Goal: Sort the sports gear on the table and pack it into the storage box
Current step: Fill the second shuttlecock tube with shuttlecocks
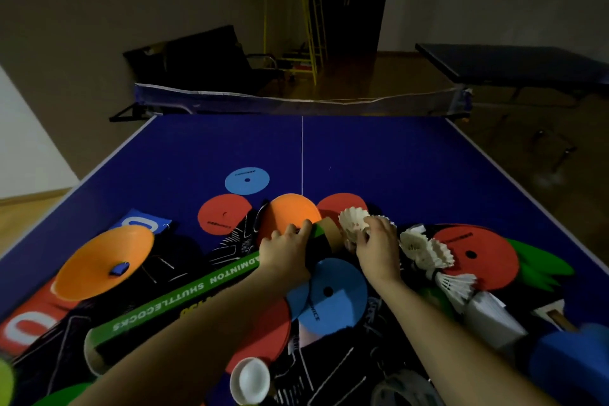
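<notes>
My left hand point(286, 249) grips the open far end of a long green shuttlecock tube point(184, 293) printed BADMINTON SHUTTLECOCKS, which lies across the blue table point(395, 168). My right hand point(375, 247) pinches a white feather shuttlecock point(352, 219) right at the tube's brown mouth point(331, 231). Three more white shuttlecocks point(428, 249) lie just right of that hand. A white tube cap point(250, 381) sits near the front edge. No storage box shows.
Flat disc markers lie around: blue point(247, 180), red point(224, 214), orange point(291, 212), large orange point(102, 262), blue point(333, 293), red point(474, 254). Black bags, green feather-shaped pieces point(540, 265) and a blue-handled object point(566, 362) crowd the near table. The net point(296, 102) spans the far end.
</notes>
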Tool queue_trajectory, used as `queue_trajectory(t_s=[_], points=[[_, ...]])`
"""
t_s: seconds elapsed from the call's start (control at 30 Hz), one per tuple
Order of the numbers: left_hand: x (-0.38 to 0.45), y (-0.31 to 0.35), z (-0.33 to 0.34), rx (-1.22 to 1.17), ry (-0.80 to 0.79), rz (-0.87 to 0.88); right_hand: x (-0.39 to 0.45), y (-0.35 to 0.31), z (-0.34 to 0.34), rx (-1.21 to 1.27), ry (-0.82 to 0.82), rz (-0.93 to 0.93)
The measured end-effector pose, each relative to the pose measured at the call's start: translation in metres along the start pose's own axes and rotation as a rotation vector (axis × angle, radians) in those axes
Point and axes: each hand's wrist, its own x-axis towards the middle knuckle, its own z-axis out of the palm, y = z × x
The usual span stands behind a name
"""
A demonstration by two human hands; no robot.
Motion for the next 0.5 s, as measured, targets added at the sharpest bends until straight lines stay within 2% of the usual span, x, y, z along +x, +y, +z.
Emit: queue_trajectory(t_s=[0.07, 0.17, 0.33, 0.5], points=[[-0.005, 0.001, 0.0, 0.031, -0.001, 0.009, 0.0, -0.007, -0.006, 0.163, 0.07, 0.086], [-0.011, 0.004, -0.001, 0.047, -0.008, 0.014, 0.004, -0.016, -0.012, 0.369, 0.079, 0.197], [-0.012, 0.0, -0.009, -0.033, -0.009, -0.085, 0.002, -0.023, -0.014, 0.61, 0.026, 0.295], [-0.016, 0.001, -0.017, -0.027, -0.018, -0.069, -0.002, -0.023, -0.026, 0.83, -0.113, 0.328]])
